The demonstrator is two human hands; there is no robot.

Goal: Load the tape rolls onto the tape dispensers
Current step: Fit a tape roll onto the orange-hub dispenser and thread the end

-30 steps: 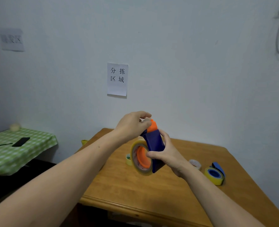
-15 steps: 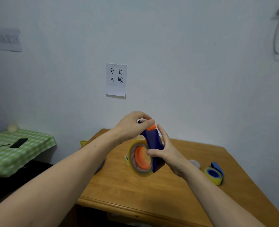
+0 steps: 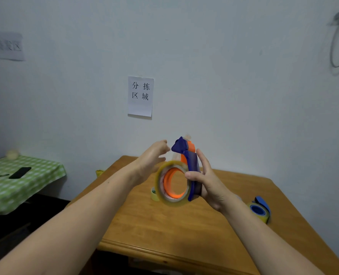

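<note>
My right hand point(image 3: 206, 183) grips a blue and orange tape dispenser point(image 3: 188, 155) above the wooden table point(image 3: 164, 231), thumb on its front side. A clear yellowish tape roll point(image 3: 162, 195) sits on the dispenser's orange hub. The blue flap at the dispenser's top stands raised. My left hand point(image 3: 150, 159) hovers just left of that flap, fingers loose and blurred, holding nothing. On the table's right side lies a second blue dispenser with a yellow roll point(image 3: 259, 210) on it. A small yellow-green roll point(image 3: 153, 194) peeks out behind the held roll.
A side table with a green checked cloth point(image 3: 15, 183) stands at the left, with a dark phone point(image 3: 19, 172) on it. A paper sign point(image 3: 140, 96) hangs on the wall behind. A yellow object point(image 3: 99, 172) shows at the wooden table's far left edge.
My left hand has let go of the dispenser's top and drawn back to the left. The blue flap at the top now stands up. The camera view has shifted slightly.
</note>
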